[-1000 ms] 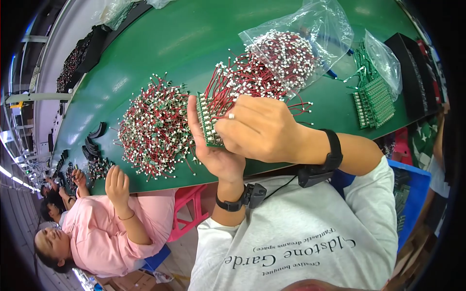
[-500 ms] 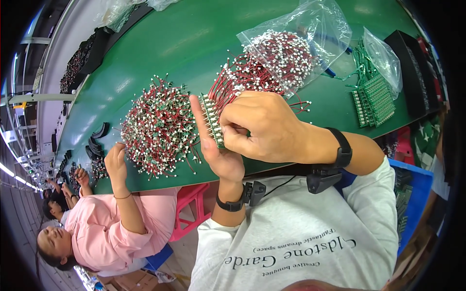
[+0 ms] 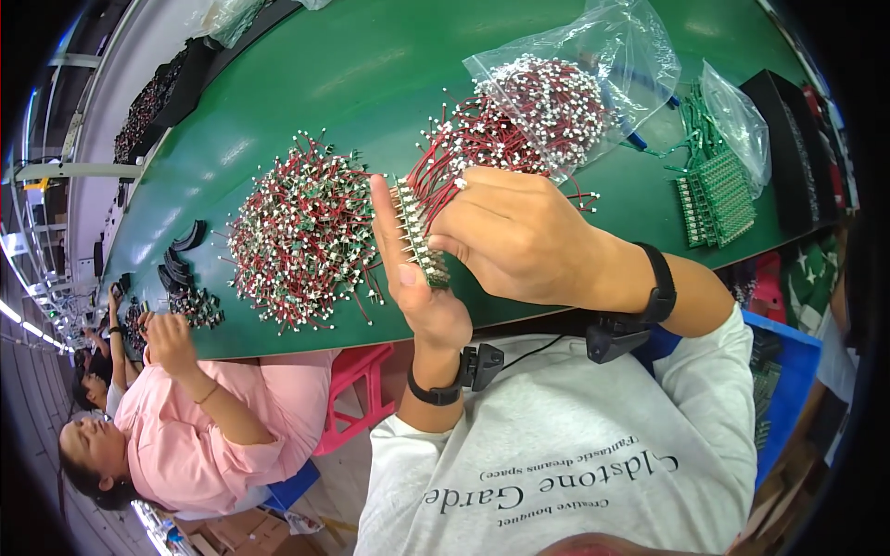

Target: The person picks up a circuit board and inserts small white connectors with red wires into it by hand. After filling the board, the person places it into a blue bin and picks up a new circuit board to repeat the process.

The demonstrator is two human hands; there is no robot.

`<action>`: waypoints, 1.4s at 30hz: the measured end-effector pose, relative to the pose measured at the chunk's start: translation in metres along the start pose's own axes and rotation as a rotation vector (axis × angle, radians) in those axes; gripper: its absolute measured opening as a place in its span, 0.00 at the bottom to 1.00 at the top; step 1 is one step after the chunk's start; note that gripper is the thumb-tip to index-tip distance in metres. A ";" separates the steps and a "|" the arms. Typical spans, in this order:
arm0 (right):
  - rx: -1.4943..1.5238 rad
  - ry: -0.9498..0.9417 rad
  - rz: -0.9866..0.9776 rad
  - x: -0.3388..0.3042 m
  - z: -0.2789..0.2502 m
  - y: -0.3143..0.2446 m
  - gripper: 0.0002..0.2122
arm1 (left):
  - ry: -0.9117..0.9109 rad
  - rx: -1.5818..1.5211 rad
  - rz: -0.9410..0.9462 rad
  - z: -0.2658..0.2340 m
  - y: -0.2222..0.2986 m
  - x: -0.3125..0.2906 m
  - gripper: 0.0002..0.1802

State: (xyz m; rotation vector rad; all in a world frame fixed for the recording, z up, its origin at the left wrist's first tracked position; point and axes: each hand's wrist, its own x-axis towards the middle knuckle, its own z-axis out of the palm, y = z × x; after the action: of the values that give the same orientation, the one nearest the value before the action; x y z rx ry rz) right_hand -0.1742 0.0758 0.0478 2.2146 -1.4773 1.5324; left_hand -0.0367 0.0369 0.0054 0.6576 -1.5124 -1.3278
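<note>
My left hand (image 3: 428, 310) holds a narrow panel of small green circuit boards (image 3: 413, 227) upright, its thumb low on it and a finger stretched along its left side. A row of white connectors and metal pins runs along the panel's edge. My right hand (image 3: 528, 241) is closed in a pinch against the panel's right side. Whatever its fingertips hold is hidden. Red wires with white plugs (image 3: 431, 171) fan out just beyond my knuckles, from a pile partly under a clear plastic bag (image 3: 635, 56).
Left of my hands lies a heap of wired boards (image 3: 301, 232) on the green table (image 3: 371, 56). Stacked green board panels (image 3: 718, 199) and a black box (image 3: 788, 139) stand at the right. A co-worker in pink (image 3: 204, 417) sits at the left, near curved black parts (image 3: 176, 269).
The right hand's fingers have shifted at the panel and are less curled. The panel has tipped slightly. The co-worker's hand has drawn back left, away from the heap.
</note>
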 end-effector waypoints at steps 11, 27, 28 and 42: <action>-0.005 0.165 -0.014 0.007 -0.009 0.010 0.07 | 0.140 -0.503 -0.157 -0.013 0.006 0.013 0.38; -0.269 -0.332 0.107 -0.024 0.052 0.060 0.06 | 0.108 -0.812 -0.074 -0.075 0.003 0.023 0.46; -0.242 -0.242 0.098 -0.024 0.049 0.061 0.06 | 0.139 -0.794 -0.097 -0.073 0.000 0.024 0.47; 0.301 -0.036 0.156 -0.001 0.013 -0.006 0.06 | 0.133 -0.731 -0.191 -0.022 -0.007 0.024 0.44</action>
State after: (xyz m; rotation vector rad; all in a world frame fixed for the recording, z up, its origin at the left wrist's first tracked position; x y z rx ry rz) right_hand -0.1608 0.0724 0.0434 2.3417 -1.5519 1.8861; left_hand -0.0266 0.0051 0.0045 0.4036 -0.7739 -1.7992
